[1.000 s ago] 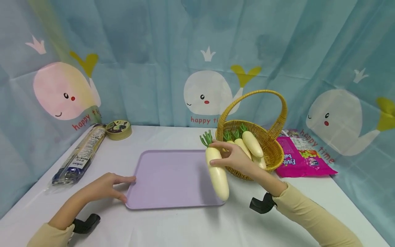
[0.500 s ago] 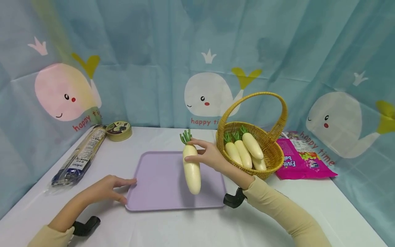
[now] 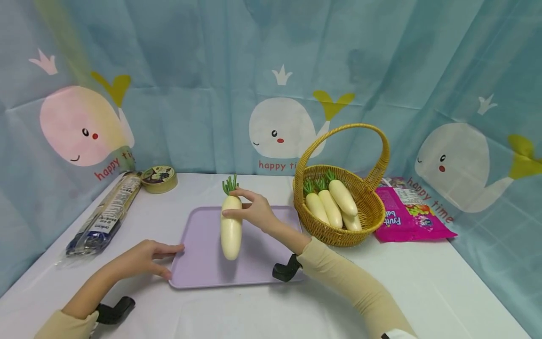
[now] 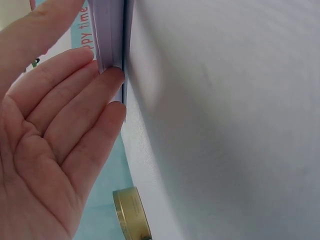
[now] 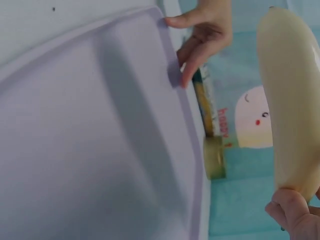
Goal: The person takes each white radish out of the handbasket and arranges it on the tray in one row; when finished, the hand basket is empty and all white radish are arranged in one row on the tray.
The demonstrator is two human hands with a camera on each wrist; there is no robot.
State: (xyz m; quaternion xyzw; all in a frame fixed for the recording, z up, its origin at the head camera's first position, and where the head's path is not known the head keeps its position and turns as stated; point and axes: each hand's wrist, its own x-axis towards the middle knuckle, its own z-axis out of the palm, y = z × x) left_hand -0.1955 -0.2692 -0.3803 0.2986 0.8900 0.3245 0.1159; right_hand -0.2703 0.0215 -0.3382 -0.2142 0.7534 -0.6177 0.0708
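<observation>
My right hand (image 3: 254,213) grips a white radish (image 3: 231,235) by its upper part, just below the green leaf stubs. The radish hangs upright over the left half of a lilac tray (image 3: 271,263), and its shadow falls on the tray in the right wrist view. At the tray's left edge, my left hand (image 3: 141,260) touches the rim with thumb and fingers spread. In the left wrist view its fairly straight fingers (image 4: 95,110) rest against the tray's side (image 4: 111,30). Several more radishes (image 3: 330,207) lie in a wicker basket (image 3: 372,214) to the right.
A pink snack bag (image 3: 410,221) lies right of the basket, whose tall handle (image 3: 302,165) arches up. At the back left are a long clear-wrapped packet (image 3: 106,216) and a round gold tin (image 3: 159,180). A blue whale-print curtain (image 3: 199,94) closes off the back.
My right hand has carried the radish left, from beside the basket to over the tray's left half. The left hand has stayed at the tray's edge.
</observation>
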